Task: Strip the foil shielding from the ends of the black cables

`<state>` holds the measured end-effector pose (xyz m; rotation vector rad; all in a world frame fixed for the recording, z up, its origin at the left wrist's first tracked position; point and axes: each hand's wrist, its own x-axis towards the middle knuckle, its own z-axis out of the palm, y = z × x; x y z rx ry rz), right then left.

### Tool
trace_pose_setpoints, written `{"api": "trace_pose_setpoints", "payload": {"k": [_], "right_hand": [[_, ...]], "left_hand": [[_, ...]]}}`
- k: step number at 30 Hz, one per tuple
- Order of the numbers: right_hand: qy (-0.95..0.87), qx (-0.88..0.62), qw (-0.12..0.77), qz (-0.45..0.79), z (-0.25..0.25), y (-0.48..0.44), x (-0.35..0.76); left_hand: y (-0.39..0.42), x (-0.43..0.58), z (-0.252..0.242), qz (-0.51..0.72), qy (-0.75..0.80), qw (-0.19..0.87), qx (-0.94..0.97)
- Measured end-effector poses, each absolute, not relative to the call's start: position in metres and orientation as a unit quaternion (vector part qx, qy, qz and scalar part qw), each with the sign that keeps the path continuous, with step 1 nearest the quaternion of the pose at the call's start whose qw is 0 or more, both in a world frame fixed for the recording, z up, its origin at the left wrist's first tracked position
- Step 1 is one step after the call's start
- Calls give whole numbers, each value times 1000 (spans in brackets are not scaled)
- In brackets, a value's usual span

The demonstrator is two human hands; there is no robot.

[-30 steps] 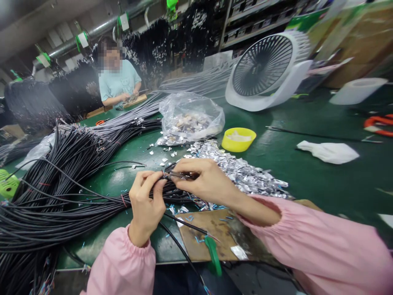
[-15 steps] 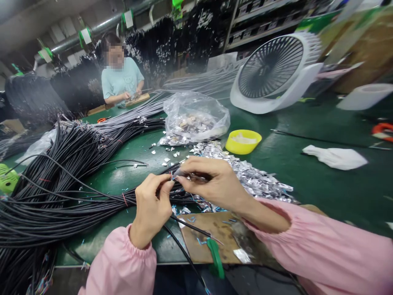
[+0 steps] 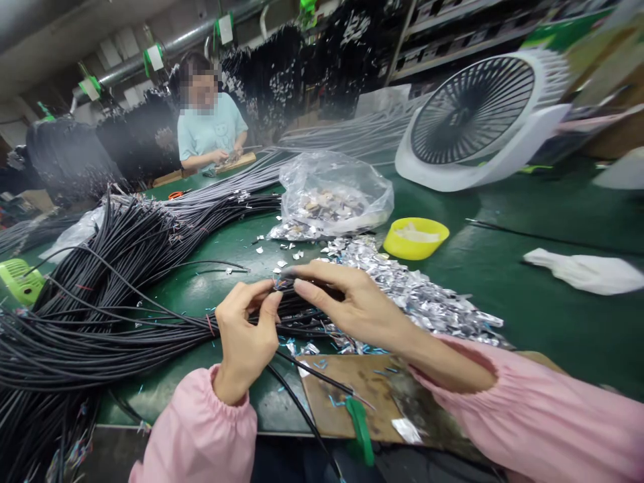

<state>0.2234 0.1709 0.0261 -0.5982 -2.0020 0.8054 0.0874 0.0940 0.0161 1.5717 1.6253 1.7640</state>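
Note:
My left hand [image 3: 247,335] is closed, thumb and forefinger pinching the end of a black cable whose thin coloured wires [image 3: 280,284] stick out at the fingertips. Close on its right, my right hand [image 3: 357,302] has its bent fingers and thumb at the same wires; a dark grey tip shows at its forefinger, and the exact grip is partly hidden. Beneath both hands runs a thick bundle of black cables [image 3: 166,339] tied with a red band. Behind the right hand lies a heap of silver foil scraps [image 3: 420,295].
A clear plastic bag [image 3: 336,194] of scraps, a yellow dish [image 3: 416,239] and a white fan [image 3: 477,121] stand on the green table [image 3: 543,335]. Near the front edge lies a brown board [image 3: 329,392] with a green strap [image 3: 359,429]. A co-worker [image 3: 211,131] sits across the table.
The view has swung slightly left, so the scene sits further right. My right fingertips have shifted a little on the wires, with the forefinger lifting from the thumb. The left pinch stays.

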Motion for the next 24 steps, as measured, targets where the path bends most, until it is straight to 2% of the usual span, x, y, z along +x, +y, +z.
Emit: {"api": "trace_pose_setpoints", "payload": {"k": [6, 18, 24], "right_hand": [[-812, -208, 427, 338, 29, 170, 223], [-815, -220, 416, 337, 28, 171, 225], [-801, -226, 439, 337, 27, 170, 224]], "left_hand": [[93, 88, 15, 591, 567, 92, 567], [92, 90, 15, 574, 576, 73, 578], [93, 90, 14, 565, 599, 9, 567]]}}
